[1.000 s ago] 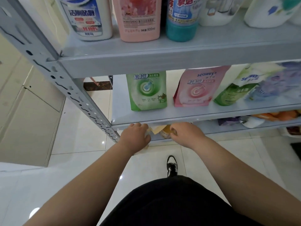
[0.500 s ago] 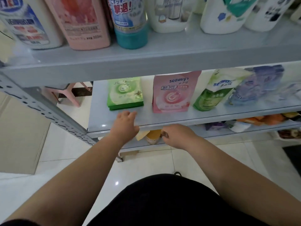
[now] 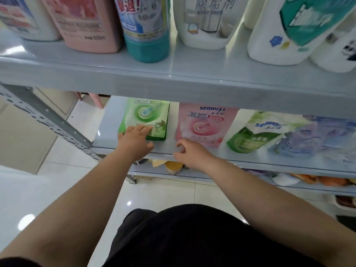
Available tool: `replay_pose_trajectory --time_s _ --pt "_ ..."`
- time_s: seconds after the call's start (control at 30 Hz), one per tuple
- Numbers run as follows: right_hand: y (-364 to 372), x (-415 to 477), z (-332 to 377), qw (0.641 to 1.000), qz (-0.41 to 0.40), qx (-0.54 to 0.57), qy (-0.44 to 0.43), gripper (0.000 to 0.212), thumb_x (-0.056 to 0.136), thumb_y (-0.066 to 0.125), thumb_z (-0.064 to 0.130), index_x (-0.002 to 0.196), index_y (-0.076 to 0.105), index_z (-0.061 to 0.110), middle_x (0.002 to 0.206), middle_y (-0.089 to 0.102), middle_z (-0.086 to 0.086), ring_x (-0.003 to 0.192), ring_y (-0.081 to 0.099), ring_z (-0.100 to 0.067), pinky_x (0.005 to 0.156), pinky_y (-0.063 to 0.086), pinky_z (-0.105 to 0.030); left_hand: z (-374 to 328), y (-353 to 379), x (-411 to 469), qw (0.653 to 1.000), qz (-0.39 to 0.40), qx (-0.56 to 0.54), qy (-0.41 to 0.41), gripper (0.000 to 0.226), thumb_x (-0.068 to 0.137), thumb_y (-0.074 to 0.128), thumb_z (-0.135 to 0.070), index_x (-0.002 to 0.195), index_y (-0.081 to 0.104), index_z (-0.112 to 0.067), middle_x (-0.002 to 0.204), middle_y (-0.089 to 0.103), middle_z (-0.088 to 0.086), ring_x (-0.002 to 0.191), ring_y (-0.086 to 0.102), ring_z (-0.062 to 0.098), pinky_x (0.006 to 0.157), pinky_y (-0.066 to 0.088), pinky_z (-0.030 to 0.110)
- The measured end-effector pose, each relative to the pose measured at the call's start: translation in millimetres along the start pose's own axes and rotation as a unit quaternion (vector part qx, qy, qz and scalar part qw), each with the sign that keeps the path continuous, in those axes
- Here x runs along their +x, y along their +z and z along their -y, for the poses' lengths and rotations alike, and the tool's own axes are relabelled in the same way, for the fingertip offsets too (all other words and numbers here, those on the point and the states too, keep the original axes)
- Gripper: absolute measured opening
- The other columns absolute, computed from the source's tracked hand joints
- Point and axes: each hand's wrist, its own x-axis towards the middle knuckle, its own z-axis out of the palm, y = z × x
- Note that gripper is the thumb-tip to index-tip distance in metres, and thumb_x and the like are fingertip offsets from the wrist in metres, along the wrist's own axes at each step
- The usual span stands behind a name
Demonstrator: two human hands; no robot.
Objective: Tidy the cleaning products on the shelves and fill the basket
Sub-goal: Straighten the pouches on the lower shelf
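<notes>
Green plastic refill pouch sits under the left hand, fingers flat, while the right hand hovers loosely curled and empty beside the pink plastic pouch: tidying seems early, basket unseen.

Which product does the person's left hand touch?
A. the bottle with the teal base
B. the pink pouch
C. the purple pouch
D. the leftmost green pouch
D: the left hand has its fingers laid on the lower part of the leftmost green pouch on the middle shelf.

Even indoor light, floor glare, blurred, bowed edges
</notes>
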Motion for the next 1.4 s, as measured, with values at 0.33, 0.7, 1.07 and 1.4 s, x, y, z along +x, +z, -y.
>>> replay_pose_trajectory --time_s 0.33,0.7,1.07,1.4 --pt "43 74 58 0.853 -0.014 0.467 0.232 0.038 0.098 0.065 0.032 0.129 0.05 0.014 0.089 0.07 -0.017 0.069 0.07 -0.029 0.058 0.057 -0.036 77 -21 5 0.782 0.147 -0.539 -0.276 0.035 0.101 0.059 -0.027 0.128 0.051 -0.007 0.11 0.062 0.017 0.073 0.068 0.027 0.067 0.059 0.036" --pt "82 75 56 0.876 -0.13 0.457 0.086 0.081 0.052 0.095 0.035 0.119 0.054 0.015 0.121 0.069 -0.011 0.113 0.067 -0.031 0.095 0.058 -0.051 118 -21 -8 0.705 0.101 -0.676 -0.192 0.019 0.099 0.046 -0.003 0.109 0.062 -0.008 0.106 0.069 0.015 0.089 0.07 0.028 0.088 0.059 0.042" --pt "76 43 68 0.831 -0.146 0.534 0.054 0.021 0.109 0.04 0.013 0.127 0.047 0.021 0.106 0.06 -0.001 0.072 0.07 -0.006 0.059 0.056 -0.02 114 -35 -1 0.676 0.291 -0.645 -0.205 0.025 0.101 0.057 -0.017 0.115 0.063 0.003 0.085 0.074 0.018 0.066 0.073 0.027 0.053 0.06 0.033" --pt "59 53 76 0.863 -0.056 0.48 0.147 0.026 0.099 0.066 0.021 0.116 0.067 0.001 0.087 0.073 -0.006 0.063 0.071 -0.01 0.054 0.053 -0.02 108 -27 13 0.698 0.211 -0.66 -0.183 0.009 0.097 0.06 -0.001 0.095 0.062 -0.009 0.074 0.069 0.013 0.048 0.066 0.019 0.045 0.056 0.028"
